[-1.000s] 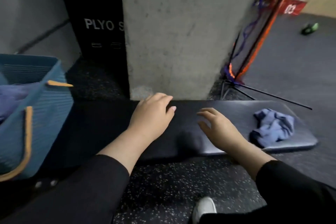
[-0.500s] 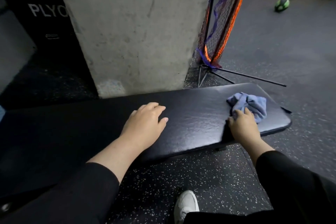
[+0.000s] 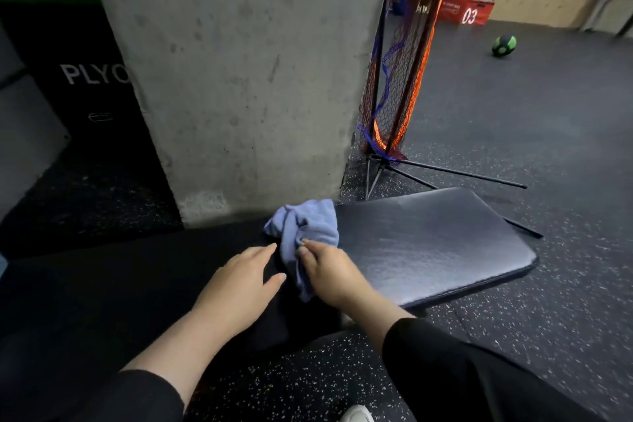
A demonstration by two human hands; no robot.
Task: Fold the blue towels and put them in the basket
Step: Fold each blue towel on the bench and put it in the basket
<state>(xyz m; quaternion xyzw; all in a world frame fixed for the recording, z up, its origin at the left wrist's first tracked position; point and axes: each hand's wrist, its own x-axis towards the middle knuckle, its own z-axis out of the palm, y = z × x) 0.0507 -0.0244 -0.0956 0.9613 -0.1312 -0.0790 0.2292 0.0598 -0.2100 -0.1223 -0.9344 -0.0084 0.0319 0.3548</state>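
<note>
Rises behind everything as a grey concrete pillar (image 3: pixel 236 79), with a black plyo box (image 3: pixel 85 86) to its left and a speckled rubber floor (image 3: pixel 513 336) spreading right and near. Stretches across the middle as a long black padded bench (image 3: pixel 428 250), its right end rounded and glossy. Stands just right of the pillar as a folded net on a thin black stand (image 3: pixel 400 72). Sits far back as a red box marked 03 (image 3: pixel 469 12), with a green and black ball (image 3: pixel 504 45) on the floor near it.

Lies crumpled on the bench near the pillar's foot as a blue towel (image 3: pixel 301 233), bunched wide at the far end and narrowing to a tail that trails toward the camera; long axis runs roughly far to near, tilted slightly left at the top. Pinches the towel's middle between curled fingers and thumb: right hand (image 3: pixel 329 276). Rests flat on the bench just beside the towel's tail, fingers straight and slightly spread, holding nothing: left hand (image 3: pixel 239 288). Pokes in at the bottom edge as a white shoe toe (image 3: pixel 356 415).
</note>
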